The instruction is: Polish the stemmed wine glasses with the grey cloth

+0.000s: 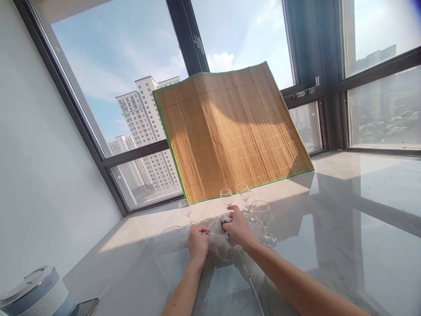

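Observation:
My left hand (197, 241) is closed round the stem of a clear wine glass (213, 228) that lies sideways between my hands. A small grey cloth (225, 219) is bunched in my right hand (237, 227), whose fingers press it against the glass bowl. Several other clear stemmed glasses stand upright just beyond my hands: one at the left (186, 210), one behind (226, 196), a close pair (246, 199) and a larger one at the right (265, 221).
A bamboo mat (230, 131) with green edging leans against the window behind the glasses. The glossy marble counter (345, 228) stretches to the right. At the bottom left sit a white lidded container (33, 294) and a phone (83, 307). A white wall is on the left.

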The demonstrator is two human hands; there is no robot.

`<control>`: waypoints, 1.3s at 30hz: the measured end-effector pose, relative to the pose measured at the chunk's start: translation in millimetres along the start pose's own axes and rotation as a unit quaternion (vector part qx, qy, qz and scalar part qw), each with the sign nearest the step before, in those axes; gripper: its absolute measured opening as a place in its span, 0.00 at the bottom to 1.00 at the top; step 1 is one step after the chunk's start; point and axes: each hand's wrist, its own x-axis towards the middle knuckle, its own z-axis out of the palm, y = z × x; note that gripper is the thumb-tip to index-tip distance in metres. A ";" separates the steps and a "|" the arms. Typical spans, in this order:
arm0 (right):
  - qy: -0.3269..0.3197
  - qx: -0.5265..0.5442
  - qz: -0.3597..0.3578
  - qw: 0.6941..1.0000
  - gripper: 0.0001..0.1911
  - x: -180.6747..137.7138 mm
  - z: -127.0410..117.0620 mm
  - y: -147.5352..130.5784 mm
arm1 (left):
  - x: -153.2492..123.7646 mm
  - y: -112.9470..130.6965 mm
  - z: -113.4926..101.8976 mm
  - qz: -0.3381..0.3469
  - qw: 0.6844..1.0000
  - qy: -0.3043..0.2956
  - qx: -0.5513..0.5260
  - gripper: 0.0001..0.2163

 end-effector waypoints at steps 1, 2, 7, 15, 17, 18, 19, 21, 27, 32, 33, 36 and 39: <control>-0.001 0.006 -0.005 1.000 0.29 -0.7 0.4 -1.0 | -0.3 -0.1 -0.1 0.001 1.000 0.002 -0.002 0.10; -0.002 0.013 -0.011 1.000 0.29 -1.4 0.7 -1.8 | -0.6 -0.3 -0.2 0.000 1.000 0.004 -0.005 0.10; -0.001 0.030 -0.029 0.999 0.29 -4.1 1.6 -3.1 | -1.2 -1.8 0.0 -0.002 1.000 0.003 -0.009 0.11; -0.009 -0.012 -0.046 0.999 0.30 -3.4 1.3 1.4 | 4.0 -7.4 3.9 -0.014 1.000 0.005 -0.009 0.11; -0.006 -0.023 -0.040 0.999 0.29 -3.8 1.1 1.5 | 5.4 -9.2 4.5 -0.010 1.000 0.003 -0.010 0.11; -0.004 -0.028 -0.039 0.999 0.29 -4.1 1.0 1.4 | 5.9 -9.8 4.7 -0.009 1.000 0.005 -0.010 0.10; -0.002 -0.032 -0.039 0.999 0.29 -4.5 0.9 1.2 | 6.1 -10.4 4.8 -0.010 1.000 0.006 -0.010 0.11; 0.000 -0.039 -0.041 0.998 0.29 -5.3 0.6 0.5 | 6.3 -11.1 4.9 -0.012 1.000 0.008 -0.011 0.11; 0.007 -0.058 -0.055 0.997 0.29 -6.7 0.1 -1.3 | 5.5 -9.8 4.4 0.000 1.000 0.011 -0.019 0.11; 0.008 -0.058 -0.054 0.997 0.28 -6.2 -0.1 0.2 | 5.1 -7.3 2.7 -0.010 0.999 0.015 -0.034 0.13; 0.006 -0.055 -0.056 0.997 0.28 -6.1 -0.2 0.7 | 5.1 -7.1 2.5 -0.012 0.999 0.012 -0.034 0.13; -0.002 -0.044 -0.060 0.997 0.29 -5.9 -0.5 1.4 | 5.2 -6.7 2.0 -0.016 0.999 0.002 -0.030 0.13; 0.000 -0.036 -0.057 0.998 0.29 -6.3 -0.7 0.2 | 5.4 -5.6 1.1 -0.011 1.000 -0.002 -0.025 0.13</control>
